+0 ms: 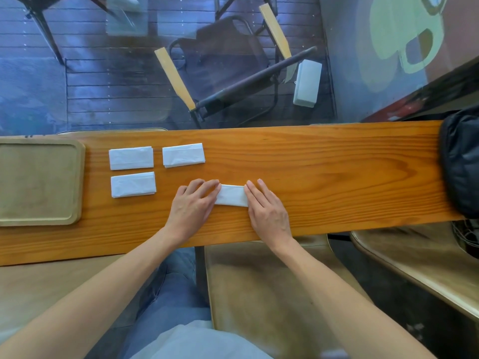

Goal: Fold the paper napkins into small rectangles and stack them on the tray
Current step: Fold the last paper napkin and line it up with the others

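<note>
A white folded napkin (231, 195) lies on the wooden counter (324, 174) in front of me. My left hand (193, 206) presses flat on its left end and my right hand (267, 207) presses flat on its right end, fingers straight. Three more folded napkins lie to the left: one at the back left (131, 157), one at the back right (183, 154), one nearer me (133, 184). The wooden tray (77, 182) sits at the counter's far left with nothing on it.
A dark padded bag (460, 161) rests on the counter's right end. Beyond the counter's far edge is glass, with chairs and a white box (307, 82) below. Stool seats (259, 281) stand under the near edge.
</note>
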